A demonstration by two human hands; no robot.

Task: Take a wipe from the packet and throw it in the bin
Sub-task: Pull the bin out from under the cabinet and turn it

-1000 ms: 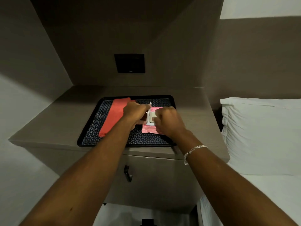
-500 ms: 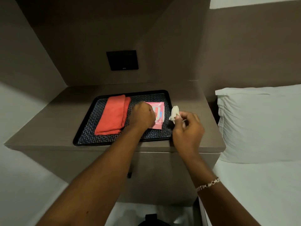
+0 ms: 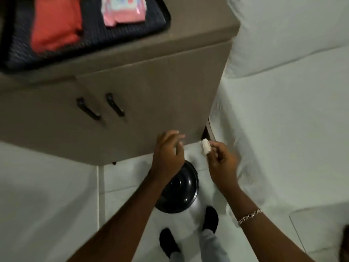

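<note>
My right hand [image 3: 221, 163] pinches a small folded white wipe [image 3: 205, 146] between thumb and fingers, low in front of the cabinet. Just left of it my left hand [image 3: 168, 154] hangs with its fingers apart, holding nothing. Below both hands a black bin with a shiny domed lid [image 3: 181, 190] stands on the white floor; my left forearm covers its left part. The lid looks closed. The pink wipe packet [image 3: 122, 10] lies on the dark tray [image 3: 132, 31] at the top of the view.
A folded red cloth [image 3: 54, 25] lies on the tray left of the packet. The brown bedside cabinet [image 3: 151, 87] has two dark handles [image 3: 100, 108]. A white bed [image 3: 283, 110] fills the right side. My two feet [image 3: 188, 231] stand by the bin.
My view has swung down from the cabinet top to the floor. Both hands dropped from the tray to just above the bin, the right one still carrying the wipe. The left hand let go of the packet.
</note>
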